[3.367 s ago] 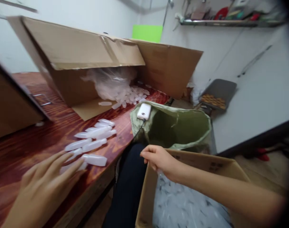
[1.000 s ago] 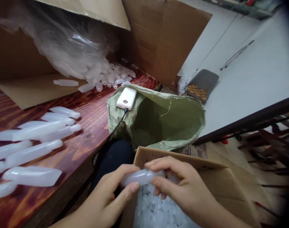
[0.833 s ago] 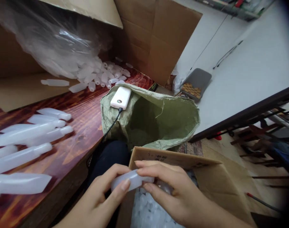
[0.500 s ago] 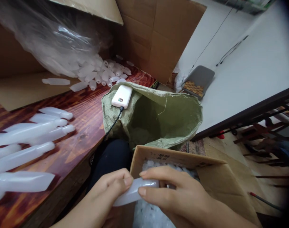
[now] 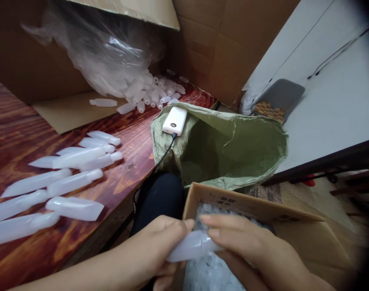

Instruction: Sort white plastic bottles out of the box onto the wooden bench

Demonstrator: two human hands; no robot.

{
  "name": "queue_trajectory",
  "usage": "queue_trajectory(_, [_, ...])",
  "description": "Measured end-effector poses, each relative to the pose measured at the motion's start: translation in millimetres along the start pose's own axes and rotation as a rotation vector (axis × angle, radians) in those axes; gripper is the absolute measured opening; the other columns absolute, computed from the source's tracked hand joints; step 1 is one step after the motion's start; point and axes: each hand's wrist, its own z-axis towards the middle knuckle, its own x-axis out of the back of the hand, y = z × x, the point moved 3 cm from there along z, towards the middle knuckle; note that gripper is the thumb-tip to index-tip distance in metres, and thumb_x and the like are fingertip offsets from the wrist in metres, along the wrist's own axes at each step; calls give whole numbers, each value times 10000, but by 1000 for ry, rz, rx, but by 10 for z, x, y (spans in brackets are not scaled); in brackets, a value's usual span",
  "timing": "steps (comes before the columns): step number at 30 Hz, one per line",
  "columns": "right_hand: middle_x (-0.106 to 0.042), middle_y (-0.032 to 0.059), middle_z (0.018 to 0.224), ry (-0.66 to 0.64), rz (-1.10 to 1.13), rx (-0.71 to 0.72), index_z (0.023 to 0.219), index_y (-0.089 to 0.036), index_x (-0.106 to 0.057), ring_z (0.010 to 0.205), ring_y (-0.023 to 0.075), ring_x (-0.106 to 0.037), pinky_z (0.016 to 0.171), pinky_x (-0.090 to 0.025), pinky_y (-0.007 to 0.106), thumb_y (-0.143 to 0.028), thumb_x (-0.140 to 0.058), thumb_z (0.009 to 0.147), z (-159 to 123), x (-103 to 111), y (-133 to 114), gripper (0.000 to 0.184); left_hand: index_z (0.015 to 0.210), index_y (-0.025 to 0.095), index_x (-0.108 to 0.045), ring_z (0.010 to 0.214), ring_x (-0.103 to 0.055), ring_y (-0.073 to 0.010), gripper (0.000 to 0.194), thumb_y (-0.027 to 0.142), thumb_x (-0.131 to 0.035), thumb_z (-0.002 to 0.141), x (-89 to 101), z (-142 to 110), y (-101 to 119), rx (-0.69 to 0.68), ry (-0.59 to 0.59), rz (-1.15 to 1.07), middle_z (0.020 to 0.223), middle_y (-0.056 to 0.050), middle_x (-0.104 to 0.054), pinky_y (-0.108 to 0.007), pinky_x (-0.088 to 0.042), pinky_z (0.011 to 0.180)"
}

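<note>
My left hand (image 5: 163,238) is closed around the body of a translucent white plastic bottle (image 5: 187,248), whose flattened end points left. At its other end, the bent fingers of my right hand (image 5: 254,242) grip the neck; they partly hide it, so I cannot tell whether a cap is on. Both hands are over a cardboard box (image 5: 263,208) filled with small translucent pieces (image 5: 207,268), which look like caps. On the wooden table (image 5: 133,161) to the left lie several similar bottles (image 5: 75,182) with rounded ends.
A green woven sack (image 5: 233,141) gapes open beyond the box. A white power bank (image 5: 175,120) with a black cable rests on its rim. At the back, a large carton (image 5: 199,48) and plastic bag (image 5: 112,52) spill many bottles (image 5: 145,91). A grey dustpan (image 5: 284,95) leans by the wall.
The view has turned left, so more of the table shows. Both hands keep the bottle between them, and my right fingers have shifted on its neck end.
</note>
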Motion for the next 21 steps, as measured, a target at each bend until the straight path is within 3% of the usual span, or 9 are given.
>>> queue_trajectory(3, [-718, 39, 1010, 19, 8, -79, 1206, -231, -511, 899, 133, -716, 788, -579, 179, -114, -563, 905, 24, -31, 70, 327, 667, 201, -447, 343, -331, -83, 562, 725, -342, 843, 36, 14, -2, -147, 35, 137, 407, 85, -332, -202, -275, 371])
queue_trajectory(6, [-695, -49, 744, -34, 61, -247, 1155, -248, -523, 505, 70, -642, 509, -526, 113, -199, -599, 912, 33, -58, 131, 259, 668, 177, -472, 467, -382, -77, 513, 616, -375, 916, 95, -30, 39, -357, 234, 392, 515, 56, -400, -195, -264, 442])
queue_trajectory(9, [-729, -27, 834, -20, 49, -197, 1087, -282, -564, 623, 112, -700, 577, -562, 157, -175, -590, 896, 34, -43, 84, 221, 635, 169, -445, 532, -383, -78, 507, 574, -394, 937, 115, -59, 49, -439, 307, 488, 565, 47, -382, -194, -259, 480])
queue_trajectory(11, [-745, 4, 978, 9, -34, -99, 1122, -317, -580, 821, 165, -730, 708, -590, 210, -152, -577, 880, 33, -20, 24, 293, 664, 178, -457, 475, -365, -79, 533, 642, -375, 911, 106, -30, 3, -334, 201, 362, 535, 55, -370, -192, -262, 437])
queue_trajectory(13, [-745, 11, 1041, 9, -92, -57, 1149, -322, -575, 886, 168, -725, 756, -583, 219, -186, -559, 912, 30, -7, -8, 274, 692, 188, -466, 392, -324, -82, 578, 726, -343, 865, 86, 2, -48, -207, 84, 209, 470, 70, -341, -198, -249, 376])
queue_trajectory(15, [-754, -9, 913, -26, -92, -84, 1069, -289, -587, 762, 137, -724, 676, -565, 198, -316, -510, 976, 26, -5, 3, 123, 684, 189, -457, 371, -299, -80, 597, 752, -340, 843, 80, 15, -64, -173, 41, 183, 445, 74, -323, -201, -227, 360])
queue_trajectory(17, [-710, -41, 725, -98, -77, -117, 989, -258, -589, 589, 108, -677, 551, -515, 191, -466, -438, 996, 14, -13, 40, 257, 653, 180, -441, 431, -315, -75, 577, 706, -353, 874, 95, 6, -43, -238, 78, 292, 491, 59, -346, -197, -227, 400])
queue_trajectory(19, [-650, -51, 627, -102, -122, -64, 1062, -250, -600, 482, 106, -611, 474, -455, 213, -534, -397, 990, -3, 3, 66, 357, 630, 169, -426, 509, -321, -77, 556, 640, -352, 914, 115, -19, -7, -322, 134, 419, 557, 44, -350, -200, -227, 449])
queue_trajectory(21, [-627, -48, 611, -92, -206, 58, 1230, -267, -563, 458, 120, -583, 458, -419, 236, -486, -409, 997, -22, 26, 74, 356, 613, 166, -408, 544, -305, -81, 543, 596, -334, 938, 125, -47, 25, -364, 157, 487, 586, 39, -324, -211, -223, 474])
